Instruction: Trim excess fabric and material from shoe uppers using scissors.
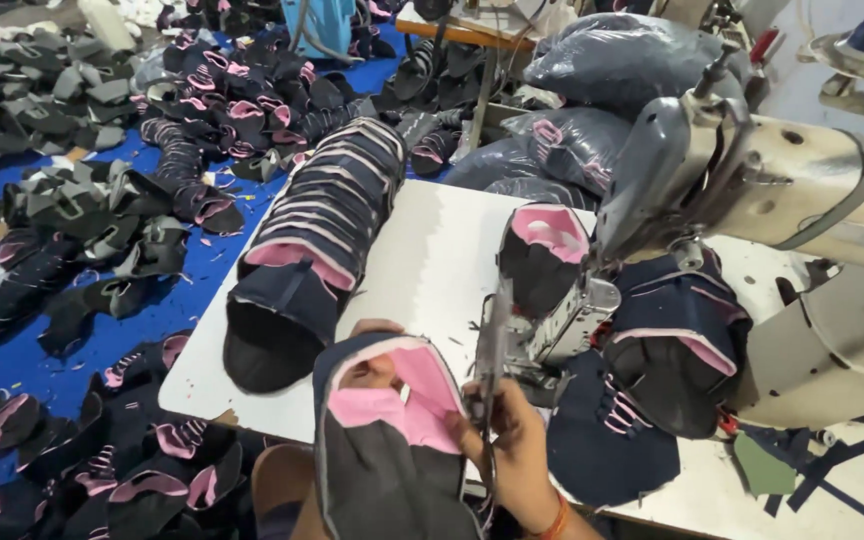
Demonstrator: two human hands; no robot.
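Gripping a navy shoe upper point(392, 450) with pink lining at the near edge of the white desk point(422, 270): left hand point(367, 365) tucked inside, right hand point(512, 450) pinching its rim beside the sewing machine point(752, 190).

1. Even, fairly bright daylight-like light fills the head view; the white table point(422, 270) is the brightest surface, without harsh glare.
2. Soft sheen shows on the plastic bags point(622, 60) and the sewing machine arm point(812, 190).
3. Shadows are faint and short, deepest inside the dark shoe uppers point(302, 270).
4. Detail is soft throughout; the right hand point(512, 450) and the upper point(392, 440) it touches are slightly blurred.
5. Wide-angle bending stretches the frame's edges.
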